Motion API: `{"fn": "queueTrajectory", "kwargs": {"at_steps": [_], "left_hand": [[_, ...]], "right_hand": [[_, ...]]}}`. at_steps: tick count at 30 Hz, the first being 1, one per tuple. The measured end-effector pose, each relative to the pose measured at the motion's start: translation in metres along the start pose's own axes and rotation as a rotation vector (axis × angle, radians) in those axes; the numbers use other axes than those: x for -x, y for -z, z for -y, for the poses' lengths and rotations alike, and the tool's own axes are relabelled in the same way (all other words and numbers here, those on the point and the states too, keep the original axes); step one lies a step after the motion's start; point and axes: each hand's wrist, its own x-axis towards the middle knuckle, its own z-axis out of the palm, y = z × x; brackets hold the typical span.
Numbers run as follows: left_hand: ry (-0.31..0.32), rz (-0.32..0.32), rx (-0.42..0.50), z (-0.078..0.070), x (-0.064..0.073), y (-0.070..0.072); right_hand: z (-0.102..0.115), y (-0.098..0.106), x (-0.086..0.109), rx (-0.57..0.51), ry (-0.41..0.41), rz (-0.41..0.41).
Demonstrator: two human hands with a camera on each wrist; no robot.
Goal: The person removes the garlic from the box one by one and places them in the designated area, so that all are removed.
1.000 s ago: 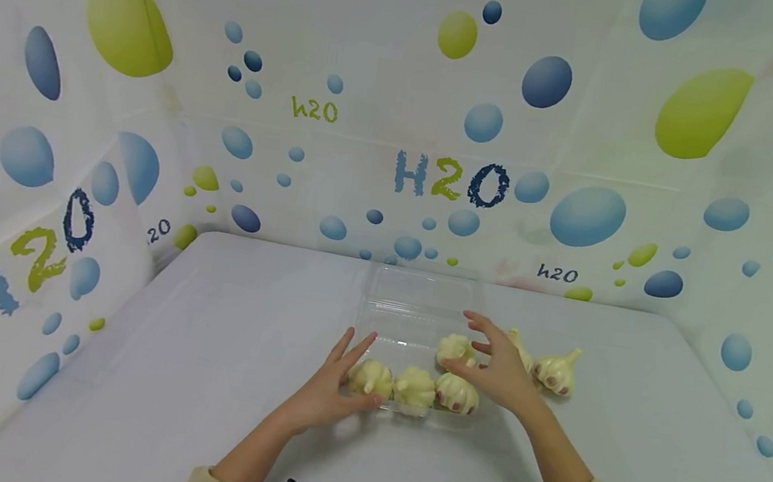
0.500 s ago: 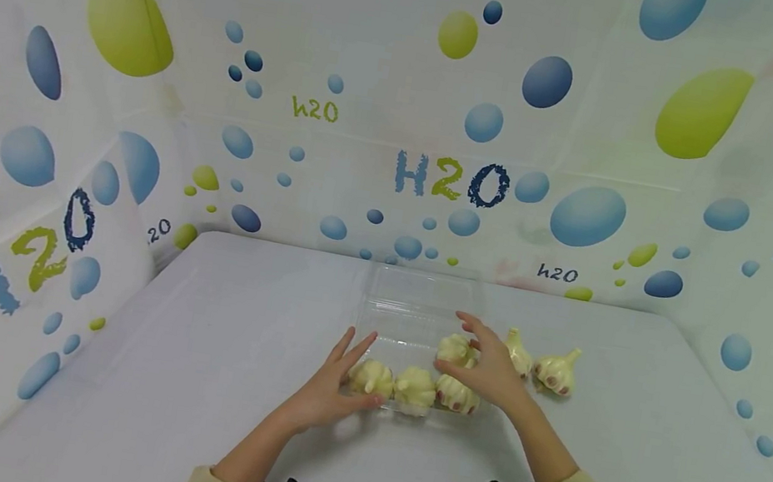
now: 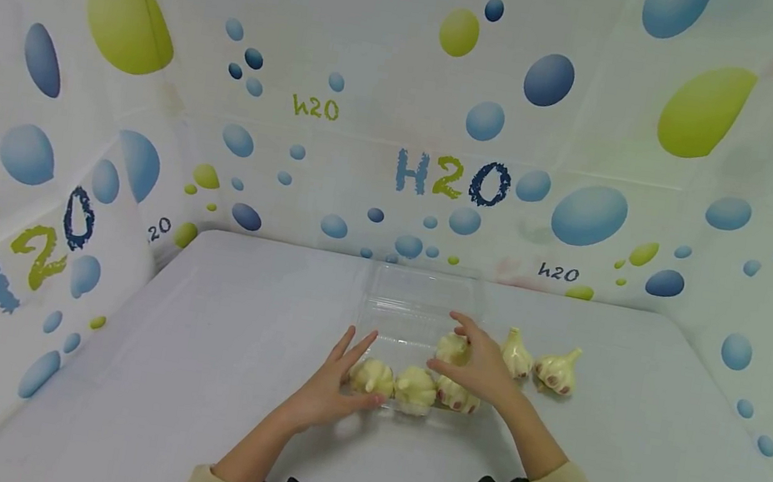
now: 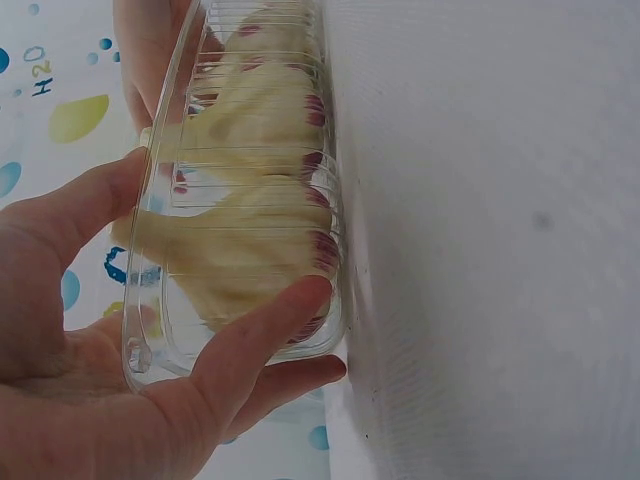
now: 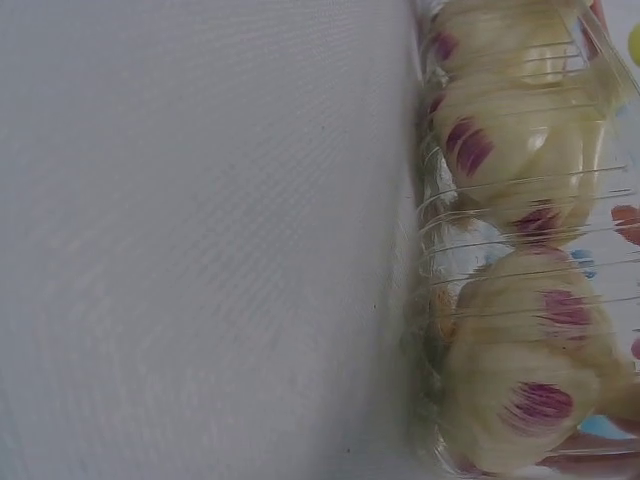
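Several pale garlic bulbs sit in a clear plastic container, most along its front. My left hand holds the container's front left corner. In the left wrist view, the thumb touches the rim and other fingers lie low against the wall. At the container's right side, my right hand reaches over the front right bulb. Its loosely bent thumb and fingers stand around the bulb behind that one, apparently without gripping. Its palm hides part of these bulbs. The right wrist view shows purple-marked garlic bulbs through the clear wall.
Two loose garlic bulbs lie right of the container: one garlic bulb near my right hand, another garlic bulb farther right. The container's open lid lies toward the back wall. White cloth covers the table.
My right hand has shifted left over the container's right side, uncovering more of the nearer loose bulb. The bulb between its fingers has hardly moved. My left hand stays in place.
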Motion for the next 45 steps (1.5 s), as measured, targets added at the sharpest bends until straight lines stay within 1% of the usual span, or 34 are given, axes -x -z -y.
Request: {"fn": "queueTrajectory", "kwargs": {"at_steps": [11,15,20,31,39,43,45], "left_hand": [[0.006,0.004,-0.001,0.001,0.000,0.000],[0.009,0.004,-0.001,0.000,0.000,0.000],[0.011,0.004,-0.003,0.001,-0.001,0.000],[0.016,0.005,0.014,0.001,-0.001,0.000],[0.013,0.007,0.017,0.003,-0.002,0.000],[0.014,0.005,0.010,0.004,-0.002,0.000],[0.012,0.005,0.008,0.004,-0.002,0.000]], "right_hand": [[0.001,-0.005,-0.004,-0.002,-0.005,0.012],[0.001,-0.007,-0.007,0.001,0.026,0.012],[-0.003,-0.009,-0.011,0.016,0.094,-0.001],[-0.009,-0.011,-0.016,0.075,0.166,0.023],[-0.008,-0.012,-0.017,0.049,0.147,0.087],[-0.006,-0.011,-0.017,0.042,0.148,0.088],[-0.006,-0.010,-0.017,0.018,0.134,0.091]]}}
